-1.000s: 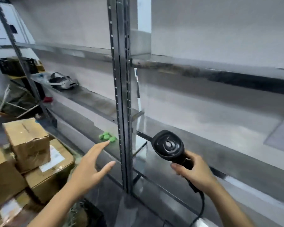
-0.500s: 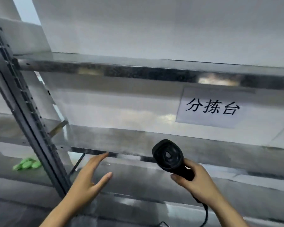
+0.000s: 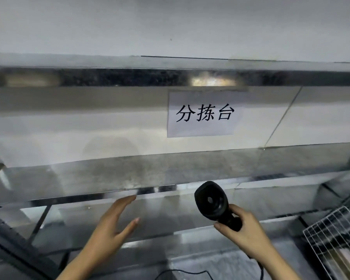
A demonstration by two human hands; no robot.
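A white paper sign (image 3: 205, 114) is stuck to the pale wall behind the shelving, right of centre. It carries three large black printed characters, 分拣台, and they read clearly. No other writing or brand mark can be made out, and none can be read on the scanner.

The right hand (image 3: 246, 231) grips the handle of a black barcode scanner (image 3: 211, 201), with fingers and thumb wrapped round it. The scanner sits low and right of centre, held in the air with its round head tipped up. Its head is near the front edge of the middle shelf (image 3: 89, 174) and, as seen, overlaps that edge. A thin black cable (image 3: 190, 271) shows below the right wrist and loops leftward along the bottom of the view.

The left hand (image 3: 111, 223) is spread wide and holds nothing, with straight fingers and the thumb set apart. Its fingertips come close to the shiny front lip of the middle shelf, but I cannot tell whether they touch it.

An upper steel shelf (image 3: 129, 76) runs across the whole view, its front edge dark and reflective. Between the two shelves the bay stands open across its width. A dark metal post (image 3: 12, 245) slants through the near left corner. A white wire rack (image 3: 335, 235) sits at the near right, well apart from the scanner. There is open space between the two hands.
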